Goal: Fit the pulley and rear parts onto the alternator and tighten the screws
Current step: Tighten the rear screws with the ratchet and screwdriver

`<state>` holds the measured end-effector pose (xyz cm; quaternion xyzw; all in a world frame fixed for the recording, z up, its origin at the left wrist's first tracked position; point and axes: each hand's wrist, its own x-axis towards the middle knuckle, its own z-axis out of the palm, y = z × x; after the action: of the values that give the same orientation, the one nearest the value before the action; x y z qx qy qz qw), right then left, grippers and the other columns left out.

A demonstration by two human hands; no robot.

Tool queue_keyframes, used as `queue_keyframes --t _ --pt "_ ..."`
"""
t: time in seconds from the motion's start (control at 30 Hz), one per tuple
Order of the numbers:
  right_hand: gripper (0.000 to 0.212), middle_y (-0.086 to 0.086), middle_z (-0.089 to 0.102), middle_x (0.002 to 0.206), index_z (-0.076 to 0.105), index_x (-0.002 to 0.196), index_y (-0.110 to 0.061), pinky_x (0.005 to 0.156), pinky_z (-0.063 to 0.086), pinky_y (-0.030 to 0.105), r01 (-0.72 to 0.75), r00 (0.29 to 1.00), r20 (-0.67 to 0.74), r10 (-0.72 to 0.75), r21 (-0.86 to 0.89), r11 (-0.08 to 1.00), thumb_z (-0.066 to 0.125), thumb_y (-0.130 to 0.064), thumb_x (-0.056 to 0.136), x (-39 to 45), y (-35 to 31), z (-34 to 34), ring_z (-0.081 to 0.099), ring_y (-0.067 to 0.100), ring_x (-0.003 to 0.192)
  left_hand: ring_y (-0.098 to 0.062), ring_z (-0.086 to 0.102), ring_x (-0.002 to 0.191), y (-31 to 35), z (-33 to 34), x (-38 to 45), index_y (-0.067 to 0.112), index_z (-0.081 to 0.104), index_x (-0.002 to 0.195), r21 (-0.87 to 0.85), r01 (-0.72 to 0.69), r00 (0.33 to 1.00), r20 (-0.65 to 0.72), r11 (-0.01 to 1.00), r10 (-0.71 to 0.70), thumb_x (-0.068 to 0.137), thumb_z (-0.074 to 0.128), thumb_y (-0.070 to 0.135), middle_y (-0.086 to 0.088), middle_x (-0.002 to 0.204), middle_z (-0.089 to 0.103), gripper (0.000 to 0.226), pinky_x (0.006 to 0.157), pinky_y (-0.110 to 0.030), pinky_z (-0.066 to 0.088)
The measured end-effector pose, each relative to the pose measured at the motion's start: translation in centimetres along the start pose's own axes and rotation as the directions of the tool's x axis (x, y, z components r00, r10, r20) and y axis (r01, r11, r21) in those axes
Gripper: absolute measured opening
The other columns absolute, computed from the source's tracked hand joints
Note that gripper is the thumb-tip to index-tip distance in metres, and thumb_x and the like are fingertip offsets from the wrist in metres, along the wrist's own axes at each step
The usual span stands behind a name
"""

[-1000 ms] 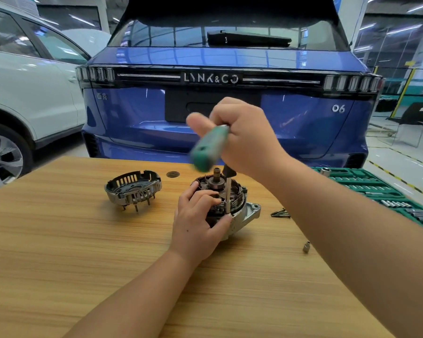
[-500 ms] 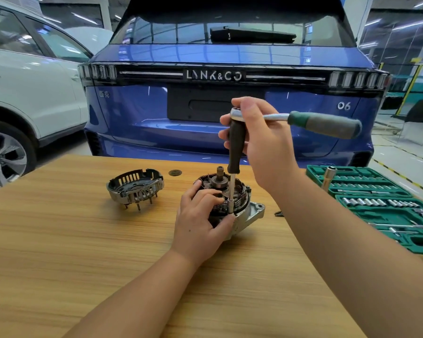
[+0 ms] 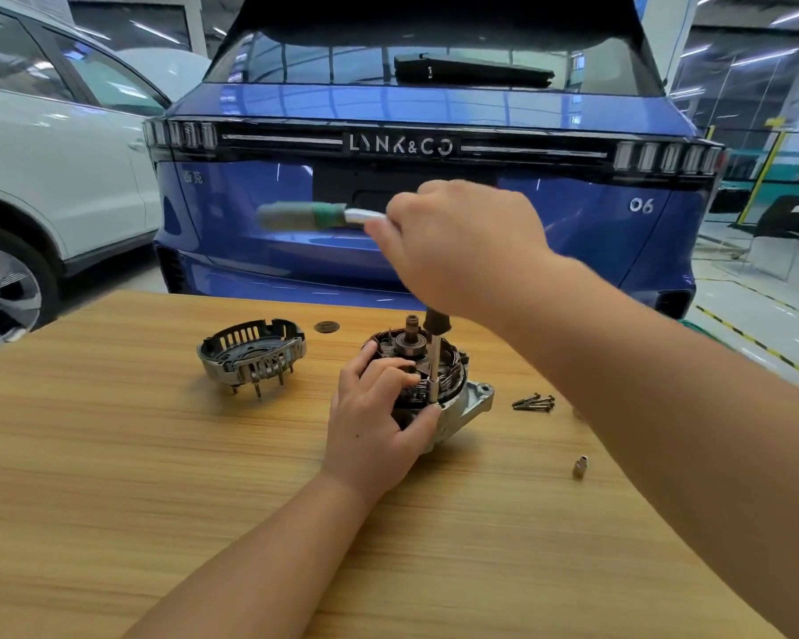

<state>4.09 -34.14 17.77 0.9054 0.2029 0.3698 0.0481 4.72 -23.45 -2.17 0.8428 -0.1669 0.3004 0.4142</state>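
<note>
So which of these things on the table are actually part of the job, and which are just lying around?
In use:
- alternator, steadied by the left hand
- ratchet wrench, turned by the right hand
- rear cover, waiting on the table
- loose screws

Lying about:
- small socket
- dark round disc
- blue car and white car behind
</note>
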Motion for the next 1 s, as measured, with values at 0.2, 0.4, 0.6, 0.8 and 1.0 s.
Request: queue_keyframes --t 0.2,0.4,0.6,0.8,1.0 --pt "0.020 0.009 0.075 0.075 0.064 0.098 -0.005 0.070 0.060 0.038 -0.561 0.802 0.554 0.221 0.575 0.596 0.048 -0.016 0.098 2.4 2.6 -2.1 0.072 0.026 0.069 -0.016 0.023 0.147 -0.3 -0.1 0.0 0.020 0.066 0.107 0.018 -0.013 1.000 0.020 1.000 0.013 0.083 0.064 0.045 0.013 0.128 0.059 0.034 0.115 -0.054 0.029" --pt "0.020 -0.008 0.061 0.063 0.058 0.114 -0.012 0.089 0.046 0.050 -0.687 0.668 0.742 0.050 0.642 -0.340 0.048 -0.018 0.097 0.9 2.7 -0.9 0.070 0.015 0.065 -0.014 0.023 0.146 -0.2 -0.2 0.1 0.021 0.066 0.105 0.013 -0.019 1.000 0.005 1.000 0.019 0.082 0.056 0.054 0.017 0.125 0.058 0.041 0.114 -0.052 0.029" --pt "0.025 -0.004 0.047 0.065 0.060 0.119 -0.019 0.060 0.040 0.024 -0.555 0.539 0.795 0.277 0.583 -0.593 0.042 -0.013 0.103 2.2 1.4 -0.7 0.039 0.008 0.044 -0.013 0.021 0.147 -0.7 -0.3 0.2 0.023 0.066 0.106 0.004 -0.023 0.999 0.023 1.000 0.023 0.082 0.056 0.055 0.022 0.124 0.053 0.041 0.114 -0.049 0.029" --pt "0.025 0.004 0.047 0.071 0.061 0.114 0.005 0.048 0.037 0.023 -0.436 0.609 0.602 0.517 0.798 -0.416 0.047 -0.007 0.098 1.5 0.9 0.7 0.044 0.011 0.051 -0.015 0.024 0.146 -0.2 0.1 0.1 0.021 0.067 0.105 0.009 -0.012 1.000 -0.010 1.000 0.012 0.081 0.059 0.052 0.015 0.125 0.059 0.040 0.114 -0.050 0.029" --pt "0.005 0.006 0.040 0.077 0.048 0.095 -0.011 0.050 0.032 0.024 -0.474 0.643 0.598 0.478 0.801 -0.365 0.047 -0.011 0.091 1.0 1.0 0.9 0.035 0.012 0.056 -0.016 0.025 0.146 0.2 0.3 -0.1 0.020 0.069 0.105 0.014 0.014 0.999 -0.034 1.000 -0.013 0.081 0.066 0.044 0.011 0.127 0.061 0.034 0.114 -0.053 0.030"
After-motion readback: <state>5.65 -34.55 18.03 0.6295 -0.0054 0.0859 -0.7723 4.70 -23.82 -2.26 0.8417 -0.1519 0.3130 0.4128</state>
